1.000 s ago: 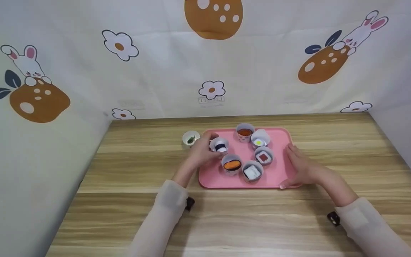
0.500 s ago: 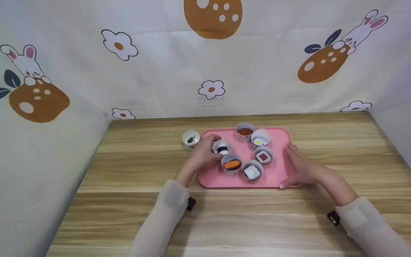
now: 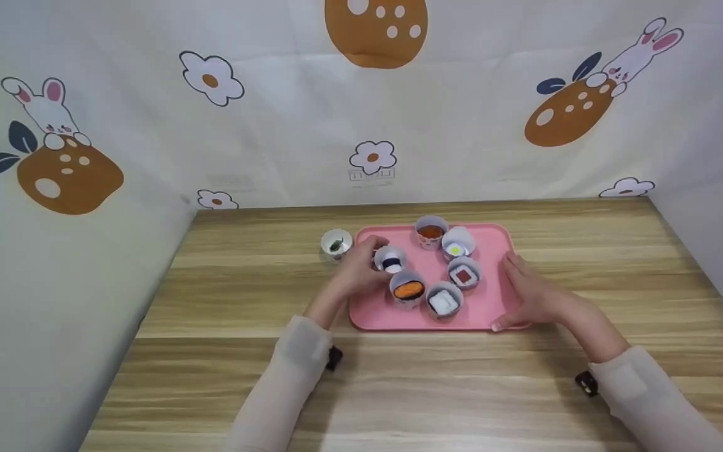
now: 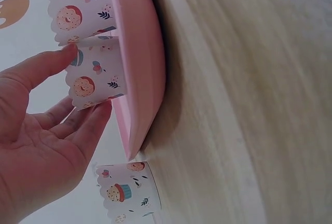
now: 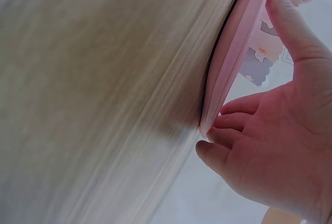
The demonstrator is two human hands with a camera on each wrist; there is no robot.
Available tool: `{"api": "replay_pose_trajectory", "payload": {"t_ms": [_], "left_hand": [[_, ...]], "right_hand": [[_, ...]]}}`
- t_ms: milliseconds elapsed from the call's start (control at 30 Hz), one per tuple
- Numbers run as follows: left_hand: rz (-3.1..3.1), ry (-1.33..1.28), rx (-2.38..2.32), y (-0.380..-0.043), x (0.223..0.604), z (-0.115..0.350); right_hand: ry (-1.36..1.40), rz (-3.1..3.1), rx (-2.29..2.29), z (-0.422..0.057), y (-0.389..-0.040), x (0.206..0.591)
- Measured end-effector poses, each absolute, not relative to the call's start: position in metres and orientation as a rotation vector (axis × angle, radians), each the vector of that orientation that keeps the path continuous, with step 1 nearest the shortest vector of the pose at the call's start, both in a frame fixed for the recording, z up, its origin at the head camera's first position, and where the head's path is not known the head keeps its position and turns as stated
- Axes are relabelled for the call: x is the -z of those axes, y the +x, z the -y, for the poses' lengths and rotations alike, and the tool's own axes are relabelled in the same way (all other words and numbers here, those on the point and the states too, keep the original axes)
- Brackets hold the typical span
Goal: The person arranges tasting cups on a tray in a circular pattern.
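Note:
My left hand point(image 3: 356, 271) holds a small printed paper cup point(image 4: 97, 73) at the left side of a pink tray point(image 3: 488, 309), thumb on one side and fingers on the other. Inside that cup sits a white toy sushi piece with a black band point(image 3: 391, 263). Right beside it, nearer me, is a cup with an orange-topped sushi piece point(image 3: 408, 290). My right hand point(image 3: 537, 296) lies spread along the tray's right edge, its thumb at the near corner. In the right wrist view its fingertips point(image 5: 211, 135) are at the pink rim.
Several more paper cups stand on the tray in a ring, one with a white piece point(image 3: 444, 304), another with a red-centred piece point(image 3: 464, 275). One cup with a green-topped piece point(image 3: 336, 245) stands on the wooden table point(image 3: 236, 301), left of the tray. A printed cloth point(image 3: 286, 125) hangs behind.
My left hand has shifted the cup with the black-banded piece slightly right, up against the orange one, then stayed there. My right hand has kept its place on the tray.

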State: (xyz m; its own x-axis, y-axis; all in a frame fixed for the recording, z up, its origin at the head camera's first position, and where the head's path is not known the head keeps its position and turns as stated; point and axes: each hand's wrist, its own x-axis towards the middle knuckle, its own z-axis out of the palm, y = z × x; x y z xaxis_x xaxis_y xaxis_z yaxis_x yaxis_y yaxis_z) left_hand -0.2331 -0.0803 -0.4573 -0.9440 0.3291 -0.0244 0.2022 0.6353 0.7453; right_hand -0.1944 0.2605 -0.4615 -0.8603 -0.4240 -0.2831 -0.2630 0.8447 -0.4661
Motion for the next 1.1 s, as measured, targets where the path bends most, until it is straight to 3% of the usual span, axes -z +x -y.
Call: {"api": "replay_pose_trajectory", "payload": {"t_ms": [1100], "left_hand": [[-2.688,0.216,-1.627,-0.236,0.443,0.116]], "right_hand": [[-0.485,-2.624,0.642,-0.26,-0.193,0.462]]}}
